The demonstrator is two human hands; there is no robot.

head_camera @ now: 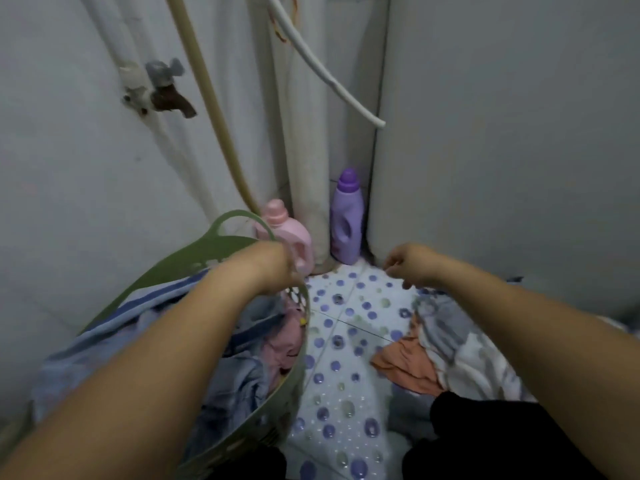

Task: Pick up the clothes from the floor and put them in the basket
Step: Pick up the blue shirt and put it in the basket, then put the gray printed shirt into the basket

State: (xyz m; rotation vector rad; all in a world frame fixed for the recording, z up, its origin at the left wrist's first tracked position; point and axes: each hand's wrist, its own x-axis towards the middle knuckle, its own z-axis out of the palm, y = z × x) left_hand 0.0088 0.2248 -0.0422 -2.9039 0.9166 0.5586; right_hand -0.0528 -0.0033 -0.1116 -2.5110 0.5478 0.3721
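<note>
The left hand (277, 268) hangs over the far rim of the basket (298, 358); its fingers curl down at the rim, but blur hides whether they grip the plastic or hold nothing, so I cannot tell. The right hand (410, 265) is raised above the floor with fingers loosely curled and nothing between them.

Just below and nearer than the right fingers lies what is left of the clothes: a grey-and-white garment (460, 344) heaped beside an orange garment (408, 365), the two touching, the orange partly tucked under the grey. Under the left fingers the basket already holds blue cloth (145, 317) and pink cloth (284, 344), piled near the rim.

The clothes look soft, light and limp; they should bunch rather than slide, and will trail if lifted by an edge. The best hold is likely a full grab into the middle of the heap, where folds stand up, possibly taking both pieces together.

Beyond the fingers, against the wall, stand a pink bottle (291, 237) just past the left hand and a purple bottle (346, 220) between the hands. Neither sits in the path from heap to basket. The dotted floor (346, 341) lies between the two. Dark clothing on the person's legs (485, 438) lies close against the heap's near edge, and may hide part of it. A tap (162, 88) and hoses are on the wall, well above.
</note>
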